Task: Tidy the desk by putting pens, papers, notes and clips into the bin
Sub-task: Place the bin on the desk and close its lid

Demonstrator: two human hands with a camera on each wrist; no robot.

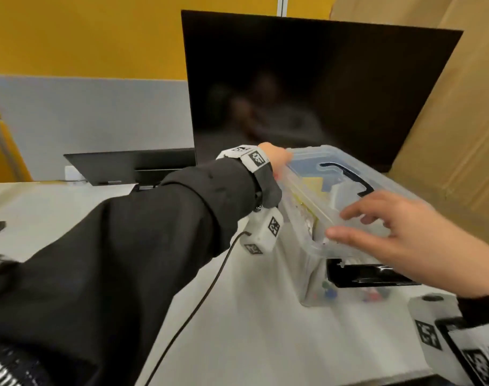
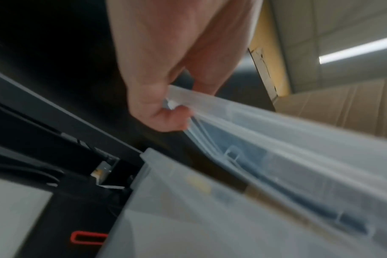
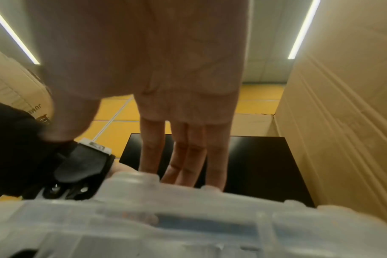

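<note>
Bin (image 1: 315, 277): clear plastic, standing on the white desk (image 1: 251, 330) under both hands; blue, red and green bits show blurred through its wall, too small to name.
Lid (image 1: 335, 188): clear, with a black handle (image 1: 349, 176), tilted above the bin; its far-left corner sits in the left fingers, its near edge lies by the right fingertips.
Under the lid: yellow and blue flat pieces show through the plastic in the head view; I cannot tell whether they are notes or paper.
Left hand (image 1: 275, 158): the head view shows only its back at the lid's corner. The left wrist view shows what that hides: the left hand (image 2: 166, 90) has thumb and curled fingers pinching the lid's (image 2: 287, 139) rim, with an open gap between the lid and the bin's (image 2: 188, 209) rim below.
Right hand (image 1: 404, 235): fingers long and spread, thumb along the lid's near edge, index finger over the top; whether they press the plastic is unclear there. The right wrist view shows the right hand (image 3: 166, 87) with straight fingers (image 3: 151, 144) reaching past the lid's (image 3: 188, 218) edge, curled round nothing.
Latch (image 1: 368, 274): black, on the bin's near end, just below the right thumb.
Beyond the fingertips: a dark monitor (image 1: 321, 93) and a cardboard box (image 1: 460, 121) to its right.
Wrist gear: marker-printed white blocks (image 1: 263, 229) hang under the left sleeve.
</note>
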